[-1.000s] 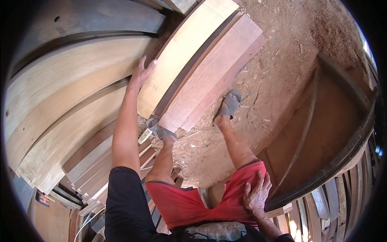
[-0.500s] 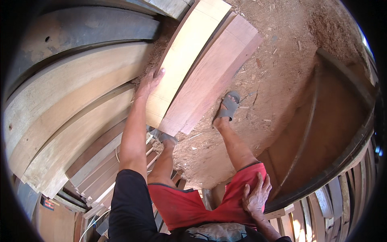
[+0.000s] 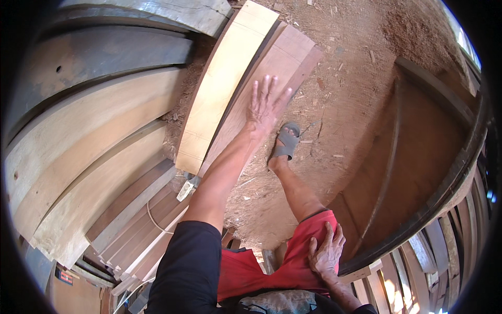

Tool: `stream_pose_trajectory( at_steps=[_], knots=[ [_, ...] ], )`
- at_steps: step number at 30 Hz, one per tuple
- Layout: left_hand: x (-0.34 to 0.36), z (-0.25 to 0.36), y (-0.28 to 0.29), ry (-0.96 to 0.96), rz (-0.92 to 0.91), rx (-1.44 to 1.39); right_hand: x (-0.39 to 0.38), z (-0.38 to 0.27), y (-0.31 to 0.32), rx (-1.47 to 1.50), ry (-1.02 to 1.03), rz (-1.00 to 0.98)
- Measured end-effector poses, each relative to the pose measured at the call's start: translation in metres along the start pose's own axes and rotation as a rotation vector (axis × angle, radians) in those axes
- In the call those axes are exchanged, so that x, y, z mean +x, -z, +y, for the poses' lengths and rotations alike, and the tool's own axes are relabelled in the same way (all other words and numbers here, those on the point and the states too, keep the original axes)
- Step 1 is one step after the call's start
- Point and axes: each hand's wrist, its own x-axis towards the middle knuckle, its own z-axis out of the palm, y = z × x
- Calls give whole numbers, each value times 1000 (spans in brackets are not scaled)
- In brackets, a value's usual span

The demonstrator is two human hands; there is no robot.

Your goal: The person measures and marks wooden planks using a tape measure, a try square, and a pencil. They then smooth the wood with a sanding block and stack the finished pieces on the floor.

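Observation:
My left hand [image 3: 264, 107], its fingers spread, is over the reddish-brown plank [image 3: 286, 56]; whether the palm presses on it I cannot tell. Left of that plank and close against it stands a pale yellow curved plank [image 3: 225, 83], with thin pencil-like lines across its face. Both planks slant from near my feet up and away from me. On the right leg of my red shorts [image 3: 303, 235] rests my right hand [image 3: 327, 251], open and holding nothing. My left forearm hides the near end of the reddish plank.
Several stacked curved boards [image 3: 99, 99] fill the left side. A dark-rimmed, brown curved panel [image 3: 418, 152] takes up the right. Wood chips and sawdust cover the ground [image 3: 340, 104], where my sandalled right foot [image 3: 285, 142] stands. A thin white cord [image 3: 151, 217] crosses lower boards.
My left hand has let go of the pale plank's left edge and moved right, over the reddish plank. My right hand stays on my thigh. The view has shifted slightly.

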Motion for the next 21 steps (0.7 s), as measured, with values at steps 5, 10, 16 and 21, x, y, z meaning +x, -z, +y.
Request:
stream_pose_trajectory(
  at_steps=[5, 10, 16, 21],
  knots=[
    [10, -10, -10, 152, -6, 105, -3, 1, -4, 14, -31, 16],
    [8, -19, -15, 225, 35, -7, -3, -1, -2, 18, -55, -15],
    [-52, -24, -29, 174, 55, 36, -3, -5, 2, 29, -46, -18],
    [-217, -26, -4, 326, -68, -314, -12, -12, -2, 70, -65, -28]
  ],
)
